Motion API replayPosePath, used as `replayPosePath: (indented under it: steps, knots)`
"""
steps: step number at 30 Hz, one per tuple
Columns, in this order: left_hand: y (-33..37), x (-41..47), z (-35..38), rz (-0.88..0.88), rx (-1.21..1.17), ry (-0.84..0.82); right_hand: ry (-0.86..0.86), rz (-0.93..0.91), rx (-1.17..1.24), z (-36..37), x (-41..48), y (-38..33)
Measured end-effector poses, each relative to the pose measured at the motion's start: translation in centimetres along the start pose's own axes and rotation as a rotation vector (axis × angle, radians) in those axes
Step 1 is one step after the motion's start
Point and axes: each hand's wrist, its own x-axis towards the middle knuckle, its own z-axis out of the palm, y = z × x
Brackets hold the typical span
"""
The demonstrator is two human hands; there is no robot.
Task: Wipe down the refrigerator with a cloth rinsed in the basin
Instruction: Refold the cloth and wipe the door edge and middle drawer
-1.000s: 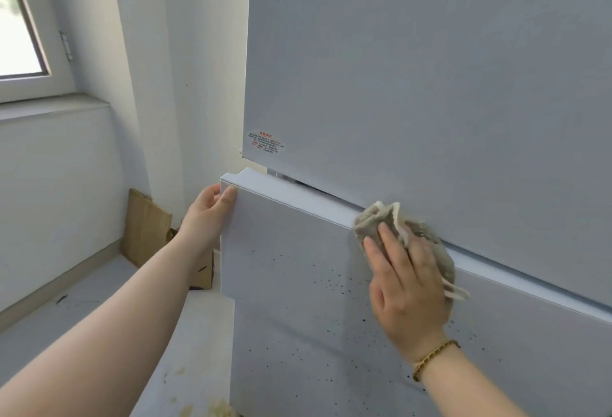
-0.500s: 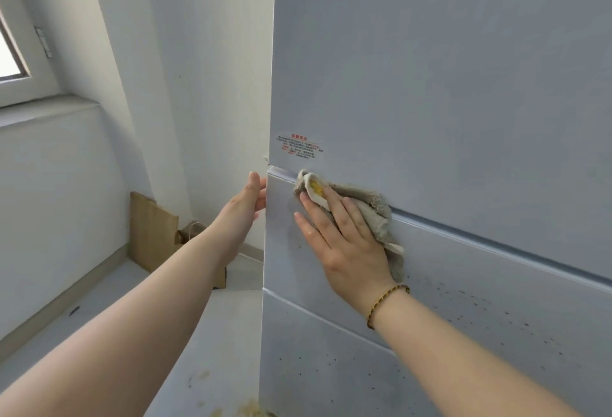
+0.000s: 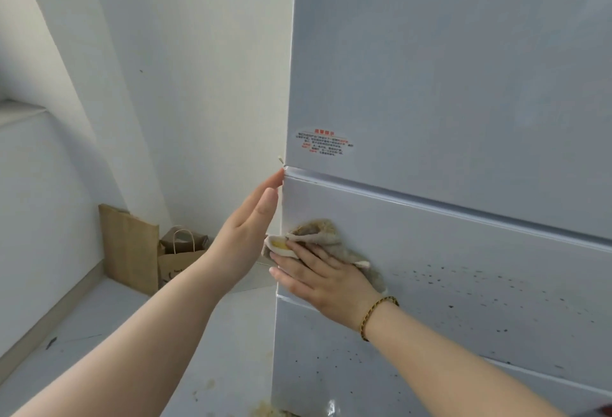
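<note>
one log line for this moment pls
step: wiping | right hand: flat, presses cloth on refrigerator middle door, near left edge | left hand: open, fingertips at door's left edge | dark specks: right of cloth

Crumpled beige cloth [image 3: 326, 240] flat against the speckled middle door of the pale grey refrigerator [image 3: 447, 85], near its left edge

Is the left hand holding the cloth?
No, the right hand presses the cloth against the refrigerator; the left hand holds nothing.
</note>
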Motion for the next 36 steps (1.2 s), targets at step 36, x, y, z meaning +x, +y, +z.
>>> replayPosePath:
  steps: [36]
  knots:
    - [0.0, -0.2, -0.4, -0.211, 0.054, 0.036, 0.111, 0.252, -0.083, -0.5, 3.1, 1.7]
